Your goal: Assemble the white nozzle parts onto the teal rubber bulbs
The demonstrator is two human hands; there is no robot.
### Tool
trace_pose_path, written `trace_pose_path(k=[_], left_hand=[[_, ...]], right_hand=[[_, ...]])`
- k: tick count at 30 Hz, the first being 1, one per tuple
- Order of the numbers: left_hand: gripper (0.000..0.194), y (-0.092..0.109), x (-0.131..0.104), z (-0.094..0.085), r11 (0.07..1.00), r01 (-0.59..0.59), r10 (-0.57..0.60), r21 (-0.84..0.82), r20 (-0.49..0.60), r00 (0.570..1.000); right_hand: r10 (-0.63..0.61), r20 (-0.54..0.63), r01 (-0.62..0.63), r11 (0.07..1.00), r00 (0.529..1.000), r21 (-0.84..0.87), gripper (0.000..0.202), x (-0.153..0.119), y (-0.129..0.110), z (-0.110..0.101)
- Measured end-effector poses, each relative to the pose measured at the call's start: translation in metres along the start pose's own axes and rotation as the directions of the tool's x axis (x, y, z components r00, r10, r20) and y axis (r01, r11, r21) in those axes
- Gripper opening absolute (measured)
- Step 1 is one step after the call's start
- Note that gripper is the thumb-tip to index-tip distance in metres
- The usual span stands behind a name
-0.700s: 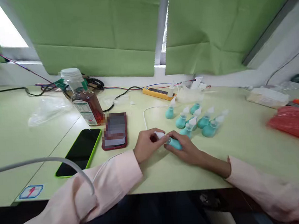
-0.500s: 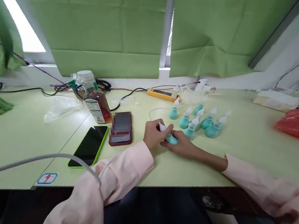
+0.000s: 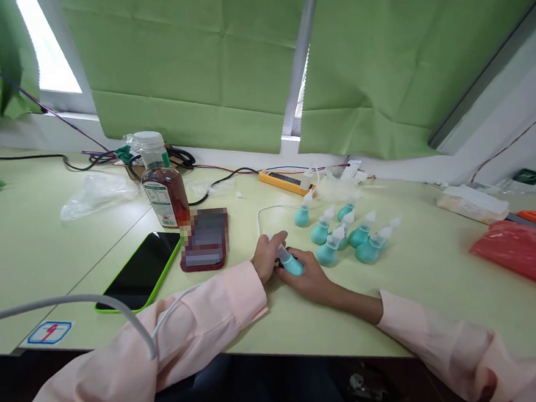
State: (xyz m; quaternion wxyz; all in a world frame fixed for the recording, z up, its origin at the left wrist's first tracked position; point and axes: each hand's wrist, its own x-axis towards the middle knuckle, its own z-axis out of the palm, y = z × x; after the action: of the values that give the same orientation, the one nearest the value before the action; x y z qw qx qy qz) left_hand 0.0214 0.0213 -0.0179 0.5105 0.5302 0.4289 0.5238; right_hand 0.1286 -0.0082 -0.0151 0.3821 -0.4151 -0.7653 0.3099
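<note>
Near the table's front edge, my right hand (image 3: 311, 279) is wrapped round the teal bulb of a small squeeze bulb (image 3: 291, 264) with a clear neck, which is tilted toward the upper left. My left hand (image 3: 268, 256) closes on its upper end, with the fingers hiding most of the tip. Just beyond my right hand stand several similar teal bulbs (image 3: 327, 255) with white pointed tips, grouped on the table. One more teal bulb (image 3: 302, 216) stands slightly apart at the group's back left.
A green-edged phone (image 3: 141, 271), a red-cased phone (image 3: 205, 239) and a bottle of dark liquid (image 3: 166, 193) lie or stand to the left. A yellow power strip (image 3: 285, 182) is at the back. A red package (image 3: 519, 254) and a white packet (image 3: 472, 204) are at the right.
The view has shifted, so table items appear further left and lower. The held bulb's white tip, visible between my left fingers before, is now mostly covered by them.
</note>
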Motion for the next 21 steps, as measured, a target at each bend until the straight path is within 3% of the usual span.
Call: trace_pose_path(k=[6, 11, 15, 19, 21], left_hand=[[0.038, 0.004, -0.003, 0.0, 1.0, -0.03, 0.03, 0.005, 0.03, 0.999], [0.025, 0.011, -0.008, 0.0, 0.987, -0.155, 0.154, 0.038, 0.041, 0.987], [0.021, 0.014, -0.002, -0.003, 0.971, -0.229, 0.234, 0.063, -0.082, 0.969], [0.025, 0.02, 0.006, -0.011, 0.952, -0.287, 0.3, 0.105, -0.146, 0.943], [0.024, 0.022, 0.011, -0.016, 0.893, -0.373, 0.411, 0.251, -0.117, 0.904]], right_hand=[[0.037, 0.02, -0.04, 0.991, 0.999, 0.13, 0.007, 0.0, 0.003, -0.002], [-0.022, -0.155, 0.04, 0.992, 0.988, 0.118, 0.014, -0.001, 0.005, -0.002], [-0.223, -0.24, 0.192, 0.97, 0.945, -0.147, 0.046, -0.002, 0.002, -0.002], [-0.444, -0.172, 0.334, 0.832, 0.879, -0.443, 0.059, -0.004, -0.004, -0.004], [-0.551, -0.144, 0.398, 0.737, 0.822, -0.547, 0.058, -0.006, -0.007, -0.006]])
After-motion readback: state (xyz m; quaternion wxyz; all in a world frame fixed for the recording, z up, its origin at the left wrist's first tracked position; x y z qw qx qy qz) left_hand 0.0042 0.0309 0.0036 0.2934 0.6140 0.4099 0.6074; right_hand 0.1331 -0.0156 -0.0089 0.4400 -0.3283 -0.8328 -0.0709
